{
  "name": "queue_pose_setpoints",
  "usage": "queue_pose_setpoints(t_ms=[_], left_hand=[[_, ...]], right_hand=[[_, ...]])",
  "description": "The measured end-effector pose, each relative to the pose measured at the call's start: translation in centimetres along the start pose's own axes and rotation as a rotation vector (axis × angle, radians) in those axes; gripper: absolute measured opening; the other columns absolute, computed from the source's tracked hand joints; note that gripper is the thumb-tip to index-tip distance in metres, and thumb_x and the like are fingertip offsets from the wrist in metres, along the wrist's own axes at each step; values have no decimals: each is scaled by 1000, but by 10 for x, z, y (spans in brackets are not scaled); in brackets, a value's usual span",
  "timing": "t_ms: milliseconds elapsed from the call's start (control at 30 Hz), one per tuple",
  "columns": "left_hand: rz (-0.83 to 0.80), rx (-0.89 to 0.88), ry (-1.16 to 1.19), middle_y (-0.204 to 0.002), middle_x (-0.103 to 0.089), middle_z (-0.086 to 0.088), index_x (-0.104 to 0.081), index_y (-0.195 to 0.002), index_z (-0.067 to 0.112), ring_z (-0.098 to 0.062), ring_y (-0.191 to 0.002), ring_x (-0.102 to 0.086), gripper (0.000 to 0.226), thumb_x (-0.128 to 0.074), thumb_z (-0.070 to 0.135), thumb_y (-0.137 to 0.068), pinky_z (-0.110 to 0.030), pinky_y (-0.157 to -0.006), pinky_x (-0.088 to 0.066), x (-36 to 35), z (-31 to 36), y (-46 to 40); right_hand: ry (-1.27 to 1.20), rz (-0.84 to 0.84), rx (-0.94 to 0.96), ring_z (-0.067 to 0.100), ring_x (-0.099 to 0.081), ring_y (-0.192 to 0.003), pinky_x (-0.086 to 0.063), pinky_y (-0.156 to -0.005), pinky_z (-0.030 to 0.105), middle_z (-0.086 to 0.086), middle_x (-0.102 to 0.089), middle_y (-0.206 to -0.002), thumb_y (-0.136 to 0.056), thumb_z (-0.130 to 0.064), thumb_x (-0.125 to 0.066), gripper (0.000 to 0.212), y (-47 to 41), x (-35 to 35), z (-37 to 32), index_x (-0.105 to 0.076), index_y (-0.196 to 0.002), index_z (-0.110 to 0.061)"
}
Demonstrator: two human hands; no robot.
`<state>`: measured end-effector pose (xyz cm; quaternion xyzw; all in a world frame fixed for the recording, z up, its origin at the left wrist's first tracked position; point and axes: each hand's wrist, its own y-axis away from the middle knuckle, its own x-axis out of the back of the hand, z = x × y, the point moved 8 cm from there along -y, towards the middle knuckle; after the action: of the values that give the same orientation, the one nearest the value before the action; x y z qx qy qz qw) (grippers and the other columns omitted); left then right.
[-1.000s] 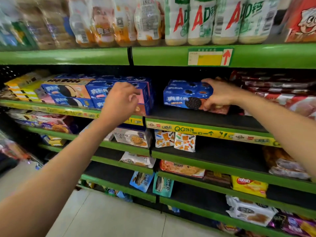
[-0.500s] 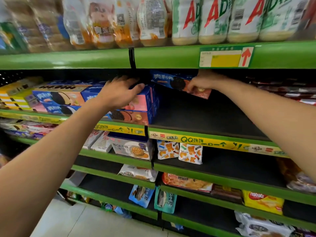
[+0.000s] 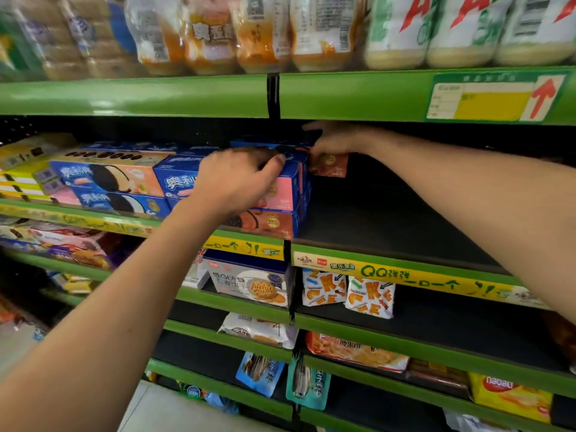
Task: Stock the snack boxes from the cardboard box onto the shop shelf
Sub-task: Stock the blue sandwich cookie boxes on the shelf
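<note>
A person's two bare arms reached toward a green metal shop shelf (image 3: 405,269) with a dark deck. The left hand (image 3: 237,179) lay on top of a stack of blue and pink cardboard cookie boxes (image 3: 280,194) at the right end of a row on that shelf, its fingers curled over the front edge of the topmost box, so its grip was closed on that box. The right hand (image 3: 333,141) was further back, under the shelf above, and pinched the end of a blue cookie box with an orange-brown end panel (image 3: 330,165). This box sat at the top of the stack, its end jutting out past the stack's right side. To the right of the stack the dark deck was bare.

More blue cookie boxes with pink and peach panels (image 3: 109,179) filled the row to the left, next to yellow boxes (image 3: 21,176). The shelf above held white and green drink bottles (image 3: 452,29) and clear packs of snacks (image 3: 212,32), with a green price tag bearing a red arrow (image 3: 495,98) on its edge. Lower shelves carried a white biscuit box (image 3: 249,285), white and orange snack packets (image 3: 349,294), and a yellow packet (image 3: 511,397).
</note>
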<state>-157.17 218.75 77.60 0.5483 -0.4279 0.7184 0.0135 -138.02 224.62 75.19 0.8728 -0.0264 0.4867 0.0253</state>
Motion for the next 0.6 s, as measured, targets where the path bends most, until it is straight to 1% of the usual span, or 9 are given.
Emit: queue_pose_setpoints(t_ms=[33, 67, 167, 233, 300, 367, 467, 533, 600], left_hand=[[8, 1, 0, -104, -70, -12, -67, -105, 30, -34, -99, -63, 52, -26, 60, -92, -32, -65, -28, 0, 0, 0], [16, -1, 3, -103, -70, -12, -67, -103, 29, -34, -98, -63, 50, -28, 59, -93, -32, -65, -28, 1, 0, 0], [42, -8, 15, -102, -70, -11, -68, -100, 27, -34, -96, -63, 45, -33, 55, -96, -32, -64, -26, 2, 2, 1], [35, -4, 14, -101, -70, -9, -68, -100, 27, -33, -97, -63, 46, -31, 55, -95, -31, -63, -25, 1, 2, 0], [30, 1, 19, -100, -70, -5, -68, -99, 28, -31, -96, -63, 49, -28, 56, -93, -31, -63, -26, 0, 1, 0], [24, -1, 18, -100, -70, -4, -67, -99, 28, -30, -96, -62, 48, -28, 55, -93, -31, -63, -26, 0, 2, 0], [30, -4, 27, -99, -70, -4, -67, -96, 27, -31, -95, -62, 42, -32, 51, -96, -31, -64, -26, 1, 3, 1], [38, 3, 28, -98, -70, -6, -67, -95, 25, -32, -95, -62, 41, -35, 50, -96, -31, -64, -26, 3, 3, 1], [40, 11, 26, -100, -69, -7, -68, -97, 25, -32, -95, -62, 39, -36, 48, -97, -31, -65, -25, 4, 4, 2]], right_hand=[[-7, -2, 44, 24, -60, -112, -45, -79, 23, 15, -61, -127, -84, -3, -70, 77, -4, -1, -6, -29, -149, -3], [-24, -29, 83, 23, -58, -114, -45, -82, 23, 15, -57, -134, -84, -5, -71, 78, -5, -3, -13, -29, -150, -7], [-90, -88, 119, 12, -52, -113, -41, -87, 17, 7, -51, -142, -88, -17, -69, 67, -15, -5, -12, -37, -148, -16], [-301, -91, 108, 13, -59, -109, -46, -90, 23, 3, -58, -133, -90, -29, -65, 55, -15, -2, -6, -49, -141, -18], [-520, 32, 106, 15, -65, -99, -50, -86, 27, 2, -67, -120, -89, -37, -65, 42, -19, 6, 3, -61, -126, -17], [-580, 198, 71, 11, -66, -88, -50, -77, 22, -2, -70, -109, -90, -36, -64, 27, -20, 13, 12, -65, -113, -22], [-812, 193, -66, 10, -67, -70, -51, -65, 21, -4, -73, -86, -94, -30, -57, 12, -19, -6, 25, -65, -99, -23], [-1024, 234, -144, 13, -67, -63, -52, -64, 24, -3, -73, -71, -98, -26, -50, 17, -16, -13, 33, -64, -90, -21], [-1161, 280, -165, 15, -67, -61, -54, -63, 25, -2, -72, -65, -101, -24, -40, 28, -14, -14, 36, -64, -87, -18]])
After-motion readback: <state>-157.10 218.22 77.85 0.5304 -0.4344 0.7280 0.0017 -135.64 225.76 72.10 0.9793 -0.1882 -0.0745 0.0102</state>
